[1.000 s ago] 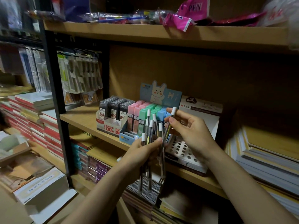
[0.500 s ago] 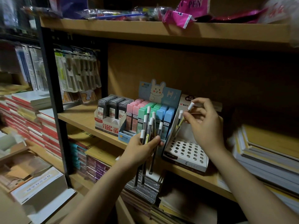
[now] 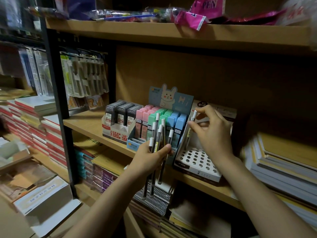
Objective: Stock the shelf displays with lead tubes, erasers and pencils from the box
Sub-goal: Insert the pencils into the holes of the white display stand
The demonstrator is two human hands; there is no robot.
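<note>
My left hand grips a bunch of several dark pencils with white caps, held upright in front of the shelf. My right hand pinches one white-capped pencil over the white pencil display, whose top is full of round holes. To the left of it stands a pastel lead-tube display with a rabbit card, filled with pink, green and blue cases. Further left is a box of dark lead tubes.
The wooden shelf holds the displays; stacked notebooks lie at the right. Packets hang at the back left. Open cardboard boxes sit low at the left. An upper shelf carries pink packets.
My right hand drew one pencil out of the bunch, carried it right and lowered it over the holed display. My left hand kept the bunch nearly still.
</note>
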